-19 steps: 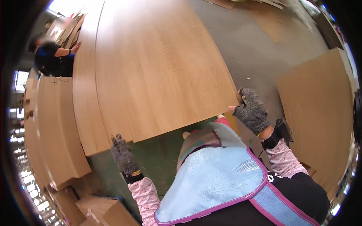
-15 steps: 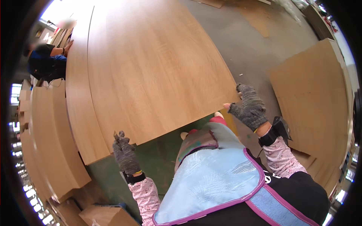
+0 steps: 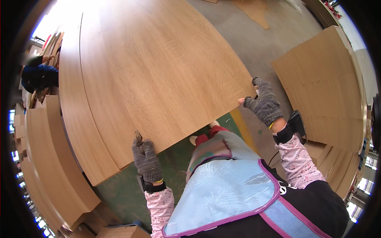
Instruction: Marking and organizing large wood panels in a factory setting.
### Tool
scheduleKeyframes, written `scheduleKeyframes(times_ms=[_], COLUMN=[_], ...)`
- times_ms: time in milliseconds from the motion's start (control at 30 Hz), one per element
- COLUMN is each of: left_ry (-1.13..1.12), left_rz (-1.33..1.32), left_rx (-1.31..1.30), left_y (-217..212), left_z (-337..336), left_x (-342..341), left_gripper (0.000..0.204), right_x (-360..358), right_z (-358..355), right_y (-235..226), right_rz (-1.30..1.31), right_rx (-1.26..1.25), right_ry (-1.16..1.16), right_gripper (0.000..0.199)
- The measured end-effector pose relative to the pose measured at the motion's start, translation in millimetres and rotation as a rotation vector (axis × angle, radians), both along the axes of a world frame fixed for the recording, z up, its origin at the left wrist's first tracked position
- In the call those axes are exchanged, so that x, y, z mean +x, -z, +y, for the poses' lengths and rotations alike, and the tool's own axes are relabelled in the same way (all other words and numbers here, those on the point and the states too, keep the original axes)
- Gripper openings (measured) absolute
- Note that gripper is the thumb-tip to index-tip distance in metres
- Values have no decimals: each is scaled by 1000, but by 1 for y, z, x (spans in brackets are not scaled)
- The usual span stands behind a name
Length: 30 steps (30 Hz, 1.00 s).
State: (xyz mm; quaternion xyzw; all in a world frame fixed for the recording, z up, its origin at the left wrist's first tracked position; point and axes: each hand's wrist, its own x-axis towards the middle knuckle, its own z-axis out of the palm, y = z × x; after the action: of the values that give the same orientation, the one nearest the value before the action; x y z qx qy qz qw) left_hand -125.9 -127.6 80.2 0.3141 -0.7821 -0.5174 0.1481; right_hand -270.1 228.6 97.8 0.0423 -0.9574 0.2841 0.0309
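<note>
A large wood-grain panel (image 3: 170, 75) stretches away in front of me, with a narrower strip of matching board (image 3: 79, 119) along its left side. My left hand (image 3: 147, 160), in a grey knit fingerless glove, is closed at the panel's near edge, a short way right of the seam; its underside grip is hidden. At the near right corner my right hand (image 3: 265, 101), gloved alike, has the thumb over the top and the fingers around the right edge.
Stacked brown boards (image 3: 51, 158) stand on the left, and another stack of brown sheets (image 3: 321, 87) on the right. A co-worker in dark clothes (image 3: 39, 75) is at the far left. Cardboard scraps (image 3: 254, 14) lie on the grey floor; a yellow line (image 3: 243, 129) crosses near my feet.
My left hand has shifted right in view and lies further over the panel's near edge. My right hand stays at the corner. The co-worker's hand has left the board's left edge.
</note>
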Motion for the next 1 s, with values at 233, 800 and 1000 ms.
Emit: scheduleKeyframes(times_ms=[233,800,1000], left_ry=[-34,36,214], left_rz=[-152,-58,91], left_rx=[20,-223,-1029], left_y=[19,39,15], left_z=[-13,-26,-34], left_x=[16,29,17], left_gripper=[44,44,45], right_x=[-1,-2,-5], right_z=[17,6,9], right_y=[17,11,18], right_rz=[11,-225,-233], right_rx=[26,-219,-231], right_ry=[19,-119,-154], right_gripper=[51,33,34])
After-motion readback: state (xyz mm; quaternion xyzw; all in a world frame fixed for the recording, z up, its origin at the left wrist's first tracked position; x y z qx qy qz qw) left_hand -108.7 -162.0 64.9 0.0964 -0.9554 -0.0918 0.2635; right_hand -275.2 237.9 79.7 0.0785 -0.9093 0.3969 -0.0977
